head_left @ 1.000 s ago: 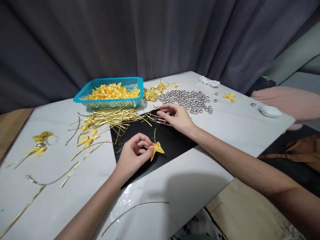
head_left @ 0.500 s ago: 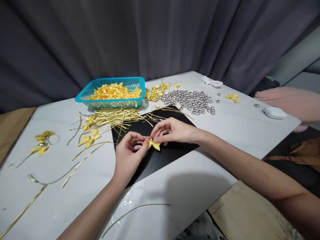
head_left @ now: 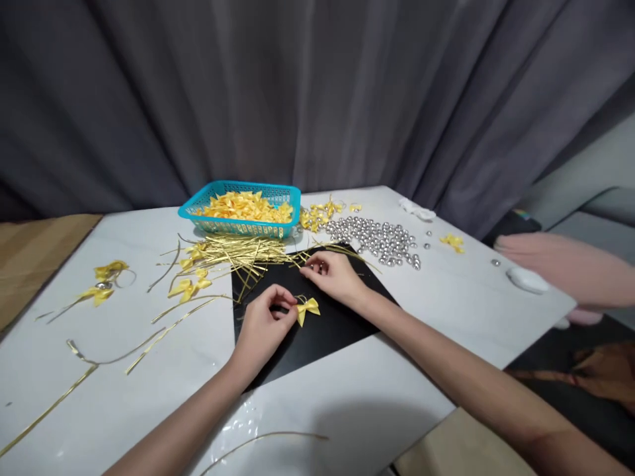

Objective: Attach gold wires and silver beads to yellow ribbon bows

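One small yellow satin ribbon bow (head_left: 308, 309), unmarked, pinched in your left hand (head_left: 265, 326); your right hand (head_left: 333, 276) fingers close on a tiny silver bead (head_left: 321, 266).

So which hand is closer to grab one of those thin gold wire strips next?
Probably the right hand: it rests at the black mat's far edge, beside the thin gold wire strips. The left hand is busy pinching the small yellow ribbon bow.

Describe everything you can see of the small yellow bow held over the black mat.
The yellow bow is a small satin-looking ribbon piece with two loops spread sideways and a pinched middle. It sits just over the black mat, near its centre. The left hand pinches its left side between the fingers. The right hand is apart from it, a little further back.
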The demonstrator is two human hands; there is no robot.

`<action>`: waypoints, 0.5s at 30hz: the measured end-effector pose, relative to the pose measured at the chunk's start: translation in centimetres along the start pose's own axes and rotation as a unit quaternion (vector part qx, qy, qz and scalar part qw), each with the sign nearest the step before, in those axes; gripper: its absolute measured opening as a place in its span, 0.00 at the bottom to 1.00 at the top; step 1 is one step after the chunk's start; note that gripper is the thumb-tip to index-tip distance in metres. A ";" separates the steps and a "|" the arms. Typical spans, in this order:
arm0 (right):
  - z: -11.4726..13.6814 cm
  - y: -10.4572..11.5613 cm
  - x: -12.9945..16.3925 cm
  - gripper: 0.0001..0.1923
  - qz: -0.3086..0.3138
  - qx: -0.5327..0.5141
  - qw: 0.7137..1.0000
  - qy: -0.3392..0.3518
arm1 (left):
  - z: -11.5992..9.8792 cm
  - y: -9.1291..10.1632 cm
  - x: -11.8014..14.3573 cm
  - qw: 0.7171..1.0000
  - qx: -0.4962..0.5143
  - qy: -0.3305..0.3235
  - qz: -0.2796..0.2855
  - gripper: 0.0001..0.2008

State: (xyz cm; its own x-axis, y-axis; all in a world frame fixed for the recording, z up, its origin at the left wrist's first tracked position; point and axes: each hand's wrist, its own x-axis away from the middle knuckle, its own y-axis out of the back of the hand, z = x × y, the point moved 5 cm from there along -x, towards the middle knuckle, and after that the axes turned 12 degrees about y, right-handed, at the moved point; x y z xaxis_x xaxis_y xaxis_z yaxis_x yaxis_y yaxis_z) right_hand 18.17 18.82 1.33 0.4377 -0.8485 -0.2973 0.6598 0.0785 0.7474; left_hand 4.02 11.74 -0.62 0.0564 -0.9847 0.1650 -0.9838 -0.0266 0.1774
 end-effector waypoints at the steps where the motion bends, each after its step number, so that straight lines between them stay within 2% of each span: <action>1: 0.1 -0.3 -0.5 0.09 0.003 0.021 1.000 0.007 | -0.1 0.1 0.0 1.000 -0.002 -0.001 -0.007 0.04; 4: 0.4 -0.9 -1.7 0.04 0.012 0.072 0.997 0.010 | -0.2 0.2 0.1 1.000 0.007 -0.005 -0.017 0.04; 10: 1.9 -0.4 -1.4 0.07 -0.011 0.101 0.995 -0.004 | -0.1 0.7 0.2 0.997 0.073 -0.003 -0.027 0.05; 13: 3.1 -0.1 -0.1 0.13 0.007 0.031 0.999 0.015 | -0.1 0.7 0.1 0.987 0.156 0.041 0.022 0.10; 15: 4.2 0.2 0.8 0.13 0.015 -0.102 0.994 0.040 | -0.1 0.4 0.1 0.972 0.203 0.086 0.075 0.11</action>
State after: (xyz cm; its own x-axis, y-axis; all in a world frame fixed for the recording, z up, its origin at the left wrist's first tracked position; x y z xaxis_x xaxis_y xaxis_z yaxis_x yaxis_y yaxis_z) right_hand 16.12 15.98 3.71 0.5005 -0.8010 -0.3284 0.7525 0.2150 0.6225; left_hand 3.66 11.66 -0.40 -0.0994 -0.9405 0.3250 -0.9672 0.0146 -0.2536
